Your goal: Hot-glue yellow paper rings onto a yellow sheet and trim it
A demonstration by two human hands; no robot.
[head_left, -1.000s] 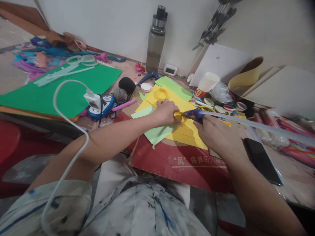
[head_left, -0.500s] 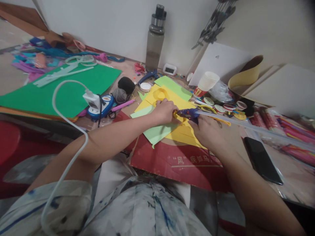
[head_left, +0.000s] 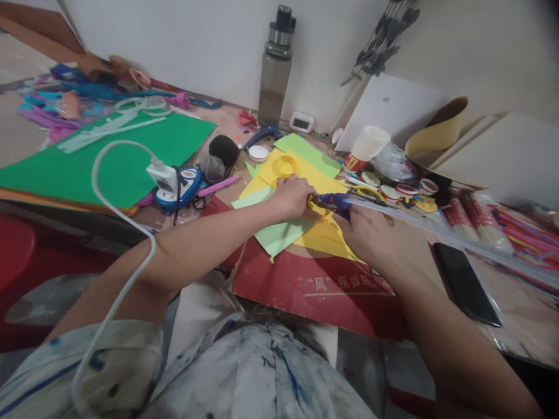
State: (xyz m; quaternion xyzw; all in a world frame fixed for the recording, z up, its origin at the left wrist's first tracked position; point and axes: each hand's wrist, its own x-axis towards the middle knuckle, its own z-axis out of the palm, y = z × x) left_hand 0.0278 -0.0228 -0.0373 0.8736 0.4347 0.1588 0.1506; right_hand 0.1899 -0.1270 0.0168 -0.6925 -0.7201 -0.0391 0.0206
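Left hand (head_left: pixel 293 196) pinches a thin, floppy yellow ring (head_left: pixel 315 205); right hand (head_left: pixel 375 235) grips the rigid glue gun (head_left: pixel 334 201) by its handle.

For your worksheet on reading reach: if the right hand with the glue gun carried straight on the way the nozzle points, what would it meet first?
Probably the left hand: the glue gun in the right hand points left at its fingers, holding a yellow paper piece.

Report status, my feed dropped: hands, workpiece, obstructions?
Left hand pinching yellow paper piece. Right hand gripping glue gun, nozzle at the piece. Nothing between them.
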